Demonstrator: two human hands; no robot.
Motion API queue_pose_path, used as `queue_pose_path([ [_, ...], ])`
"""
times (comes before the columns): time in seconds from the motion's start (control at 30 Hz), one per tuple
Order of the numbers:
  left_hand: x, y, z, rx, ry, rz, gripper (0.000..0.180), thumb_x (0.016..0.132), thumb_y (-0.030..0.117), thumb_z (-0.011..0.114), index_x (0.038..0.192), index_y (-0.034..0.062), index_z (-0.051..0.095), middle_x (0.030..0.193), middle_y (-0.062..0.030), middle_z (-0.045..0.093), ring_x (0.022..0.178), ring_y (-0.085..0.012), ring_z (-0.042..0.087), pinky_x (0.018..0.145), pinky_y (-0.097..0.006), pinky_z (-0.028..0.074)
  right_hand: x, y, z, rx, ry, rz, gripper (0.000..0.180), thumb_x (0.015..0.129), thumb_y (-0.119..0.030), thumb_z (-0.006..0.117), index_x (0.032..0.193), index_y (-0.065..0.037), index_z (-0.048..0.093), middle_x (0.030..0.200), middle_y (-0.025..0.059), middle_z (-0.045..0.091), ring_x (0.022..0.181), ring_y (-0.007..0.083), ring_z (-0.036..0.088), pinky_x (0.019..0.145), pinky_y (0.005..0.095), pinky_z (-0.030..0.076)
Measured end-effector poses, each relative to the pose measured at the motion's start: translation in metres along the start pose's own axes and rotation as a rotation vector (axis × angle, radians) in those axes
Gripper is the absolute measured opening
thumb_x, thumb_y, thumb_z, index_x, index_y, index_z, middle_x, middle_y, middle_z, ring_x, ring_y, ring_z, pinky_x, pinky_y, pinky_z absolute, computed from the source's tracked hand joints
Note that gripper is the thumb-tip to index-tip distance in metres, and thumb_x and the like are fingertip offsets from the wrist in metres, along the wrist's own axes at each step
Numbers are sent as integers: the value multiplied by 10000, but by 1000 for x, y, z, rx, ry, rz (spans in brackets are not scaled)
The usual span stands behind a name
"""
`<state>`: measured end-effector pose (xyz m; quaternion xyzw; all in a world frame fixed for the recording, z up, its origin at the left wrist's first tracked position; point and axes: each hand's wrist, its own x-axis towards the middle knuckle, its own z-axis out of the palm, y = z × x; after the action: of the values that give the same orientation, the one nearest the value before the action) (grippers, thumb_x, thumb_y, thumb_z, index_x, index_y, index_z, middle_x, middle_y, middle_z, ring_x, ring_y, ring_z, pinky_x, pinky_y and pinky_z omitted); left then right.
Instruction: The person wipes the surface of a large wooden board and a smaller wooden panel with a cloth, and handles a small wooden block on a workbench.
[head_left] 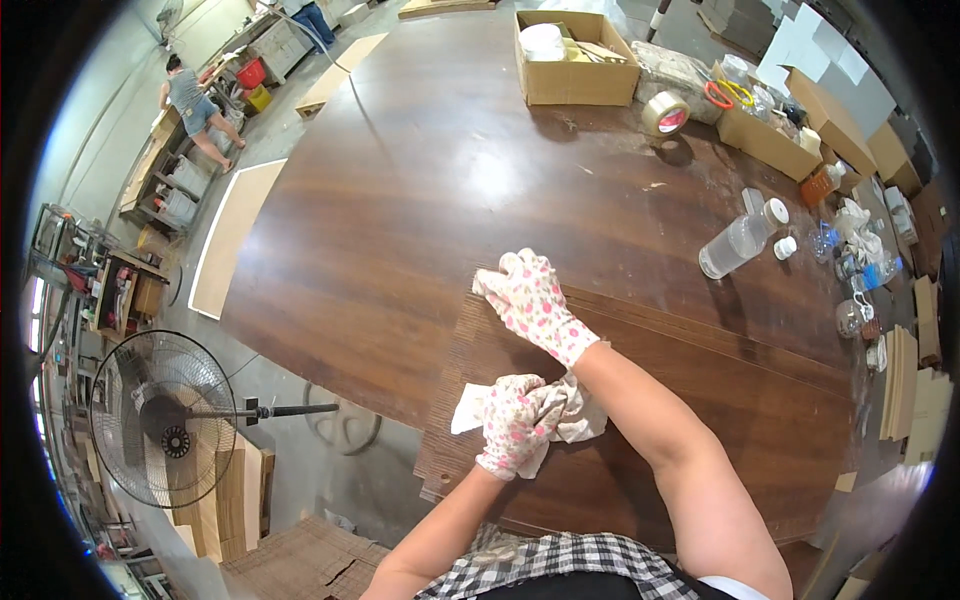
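Observation:
A stack of brown wood-grain boards [690, 400] lies on the large dark brown table in front of me. My left hand [510, 425], in a white glove with pink flowers, is closed on a crumpled white cloth [575, 412] and presses it against the top board near its left edge. At the far left corner of the stack is my right hand [530, 305], in a matching glove. Its fingers are curled at the top board's corner; the fingertips are partly hidden.
The table [400, 190] holds a clear bottle [740, 240], a tape roll [665, 113], a cardboard box [577, 80] and another box with scissors [730, 94]. Small bottles line the right edge. A standing fan [165, 420] is at the left. Another person [198, 105] stands by a far bench.

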<state>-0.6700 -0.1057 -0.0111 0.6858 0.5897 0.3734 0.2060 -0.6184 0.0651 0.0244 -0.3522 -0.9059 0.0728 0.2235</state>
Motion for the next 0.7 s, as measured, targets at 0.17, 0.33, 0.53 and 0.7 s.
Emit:
queue_pose_path([
  [0.17, 4, 5, 0, 57, -22, 35, 262, 671, 184, 723, 909, 88, 675, 948, -101, 613, 890, -303, 561, 788, -410, 446, 9, -4, -1, -107, -104, -21, 83, 794, -195, 583, 815, -148, 649, 881, 84, 575, 897, 256, 530, 759, 394, 443],
  [0.33, 1, -6, -7, 97, -103, 37, 354, 731, 237, 666, 1054, 91, 667, 1075, -140, 599, 957, -314, 564, 839, -405, 439, -20, 26, -23, 361, 303, 140, 214, 754, -222, 675, 958, -159, 676, 885, 90, 610, 919, 274, 560, 828, 398, 455],
  [0.53, 22, -8, -6, 6, 39, -17, 275, 710, 127, 716, 968, 63, 646, 923, -111, 628, 872, -300, 586, 758, -394, 473, -122, 65, -33, 339, 616, 513, 298, 759, -119, 692, 1048, -62, 643, 944, 106, 618, 912, 279, 578, 837, 376, 466],
  [0.7, 85, -25, -9, 291, 324, -39, 234, 762, 94, 647, 988, 48, 603, 997, -150, 573, 962, -341, 524, 831, -438, 421, -125, 61, -37, 395, 560, 529, 303, 769, -118, 692, 1060, -53, 637, 917, 96, 621, 865, 261, 591, 805, 359, 477],
])
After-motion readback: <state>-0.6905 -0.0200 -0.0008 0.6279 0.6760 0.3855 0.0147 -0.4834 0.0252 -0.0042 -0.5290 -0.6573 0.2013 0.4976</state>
